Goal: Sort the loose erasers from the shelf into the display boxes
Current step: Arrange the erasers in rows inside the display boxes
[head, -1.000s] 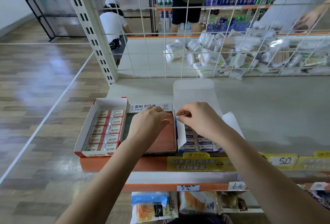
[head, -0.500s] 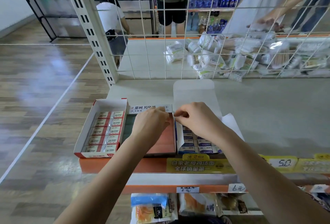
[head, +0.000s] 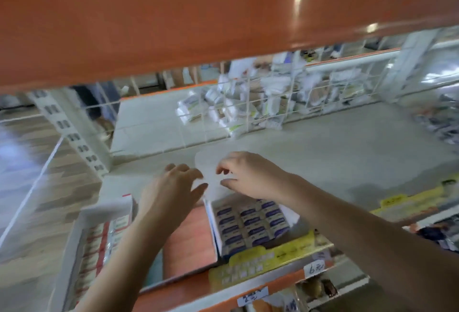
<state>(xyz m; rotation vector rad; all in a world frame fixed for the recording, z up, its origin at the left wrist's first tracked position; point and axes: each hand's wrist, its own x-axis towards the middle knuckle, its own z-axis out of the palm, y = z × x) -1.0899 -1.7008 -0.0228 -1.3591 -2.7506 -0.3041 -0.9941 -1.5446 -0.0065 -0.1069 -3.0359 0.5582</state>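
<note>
right hand (head: 250, 175) over box flap (head: 211, 165) | blue-labelled erasers (head: 250, 224) packed in rows

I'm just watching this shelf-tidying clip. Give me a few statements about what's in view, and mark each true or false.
1. The box with blue-labelled erasers lies under the right hand. True.
2. The left hand grips a red-labelled eraser. False: its fingers are spread and hold nothing.
3. The box with red-labelled erasers is the leftmost box. True.
4. The hands are clasped together. False: a gap shows between them, over the white flap.
5. An orange shelf edge fills the top of the view. True.
</note>
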